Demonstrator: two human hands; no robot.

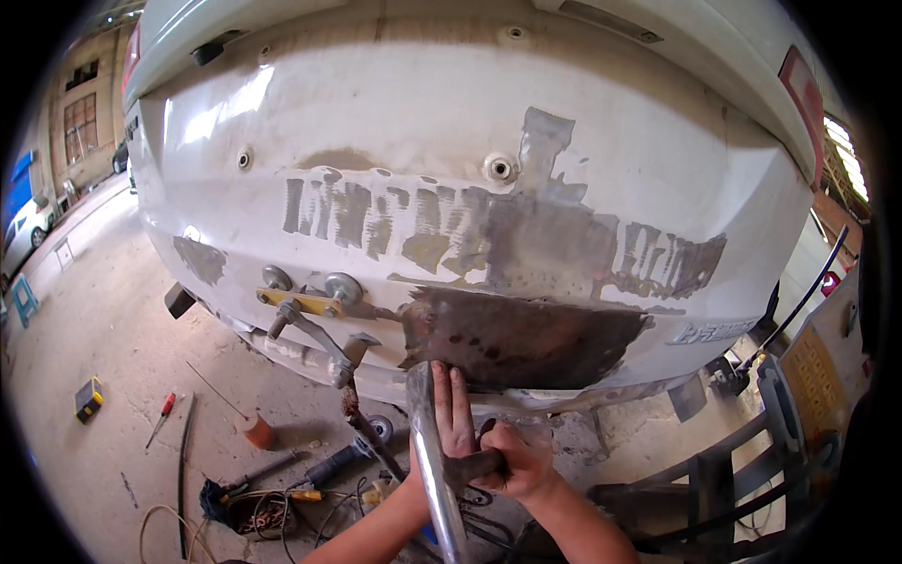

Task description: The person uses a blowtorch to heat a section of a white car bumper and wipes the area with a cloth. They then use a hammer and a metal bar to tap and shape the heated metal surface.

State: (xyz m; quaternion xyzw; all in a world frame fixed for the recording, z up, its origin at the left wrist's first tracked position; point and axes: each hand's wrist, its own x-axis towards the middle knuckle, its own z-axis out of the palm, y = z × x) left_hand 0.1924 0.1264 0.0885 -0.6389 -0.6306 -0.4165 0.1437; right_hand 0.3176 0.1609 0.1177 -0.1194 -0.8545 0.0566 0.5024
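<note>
I face the rear panel of a white car, scraped in patches, with a dark bare-metal area low in the middle. My left hand has two straightened fingers against the lower edge of that area, beside a long shiny metal bar; its other fingers are hidden. My right hand is closed on a dark cross handle at the bar’s side. Left of them, a pulling fixture with a yellow plate and round washers is fixed on the panel.
On the floor lie a grinder, cables, a red screwdriver, a yellow-black box and an orange pot. At right stands a machine with a dark frame. A parked car and blue stool are at far left.
</note>
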